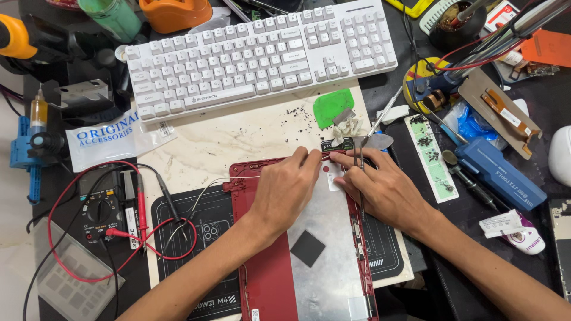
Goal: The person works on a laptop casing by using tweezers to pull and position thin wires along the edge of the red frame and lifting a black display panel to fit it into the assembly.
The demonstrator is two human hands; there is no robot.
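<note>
The left hand (285, 189) lies palm-down on the upper end of a red device frame (267, 279), its fingers curled and the tips pressed together at the frame's top edge, where they meet the fingertips of the right hand (380, 187). The right hand rests on the frame's right side and pinches a pair of metal tweezers (359, 156), whose tips point up toward the same top edge. What the left fingertips grip there is too small to tell. The frame lies lengthwise on a dark work mat (196, 238) in the middle of the table (238, 139), with a silver metal plate (324, 220) and a small black square pad (307, 248) inside it. A white keyboard (256, 56) sits beyond the hands, with a green plastic scraper (331, 106) just below its right part. A multimeter (104, 211) with red and black leads lies to the left, and a blue tool (496, 172) lies to the right.
</note>
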